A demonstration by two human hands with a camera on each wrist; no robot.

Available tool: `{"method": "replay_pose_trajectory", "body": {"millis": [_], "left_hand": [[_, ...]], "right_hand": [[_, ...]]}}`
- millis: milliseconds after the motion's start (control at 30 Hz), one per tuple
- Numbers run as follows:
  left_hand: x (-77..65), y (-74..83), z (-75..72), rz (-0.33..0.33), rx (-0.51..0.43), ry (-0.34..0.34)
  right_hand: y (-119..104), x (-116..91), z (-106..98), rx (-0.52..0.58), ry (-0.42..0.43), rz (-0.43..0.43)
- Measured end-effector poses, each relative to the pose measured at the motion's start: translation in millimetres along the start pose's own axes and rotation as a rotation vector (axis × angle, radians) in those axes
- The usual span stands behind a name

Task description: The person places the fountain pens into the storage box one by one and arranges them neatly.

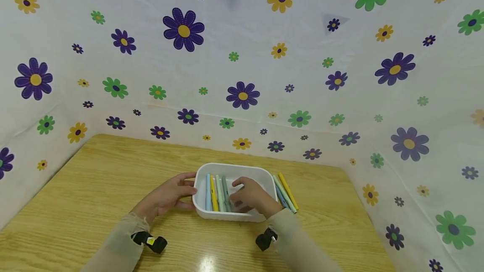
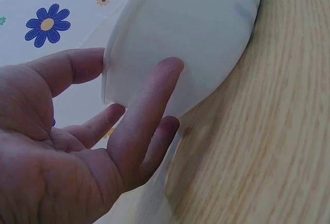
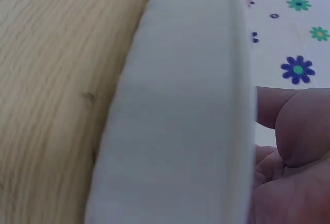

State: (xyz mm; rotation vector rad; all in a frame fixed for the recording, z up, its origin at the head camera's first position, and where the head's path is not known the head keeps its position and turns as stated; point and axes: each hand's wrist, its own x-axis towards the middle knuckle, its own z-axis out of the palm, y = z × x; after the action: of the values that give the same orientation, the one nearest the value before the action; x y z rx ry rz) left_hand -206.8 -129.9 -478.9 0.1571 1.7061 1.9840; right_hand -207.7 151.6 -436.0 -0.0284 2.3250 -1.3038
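Note:
A white rectangular tray (image 1: 242,216) stands on the table. My left hand (image 1: 166,194) holds its left end, thumb at the rim; in the left wrist view, fingers lie against its outer wall (image 2: 175,22). Several pens lie side by side in its left half: a light blue pen (image 1: 208,192), a yellow pen (image 1: 214,194), a pale green pen (image 1: 220,192) and a grey-green pen (image 1: 226,192). My right hand (image 1: 251,196) is inside the tray beside the grey-green pen, fingers bent and apart, nothing visible between them. In the right wrist view the tray wall hides its fingertips.
Outside the tray's right end lie a yellow pen (image 1: 288,191), a pale green pen (image 1: 286,195) and a blue pen (image 1: 281,200), partly hidden. The wooden table (image 1: 124,167) meets a flower-printed white sheet (image 1: 211,70) at the back and sides.

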Motion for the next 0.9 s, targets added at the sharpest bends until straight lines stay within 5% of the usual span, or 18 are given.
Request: {"method": "replay_pose_trajectory", "body": {"millis": [467,900], "left_hand": [[-1.2,-0.1,0.2,0.002,0.000,-0.002],[1.2,-2.2,-1.0,0.008,0.003,-0.008]], "right_hand": [[19.6,-24.9,-78.0,0.167,0.089,-0.075],[64.0,-39.8,-140.9,0.146,0.182,-0.055]]}}
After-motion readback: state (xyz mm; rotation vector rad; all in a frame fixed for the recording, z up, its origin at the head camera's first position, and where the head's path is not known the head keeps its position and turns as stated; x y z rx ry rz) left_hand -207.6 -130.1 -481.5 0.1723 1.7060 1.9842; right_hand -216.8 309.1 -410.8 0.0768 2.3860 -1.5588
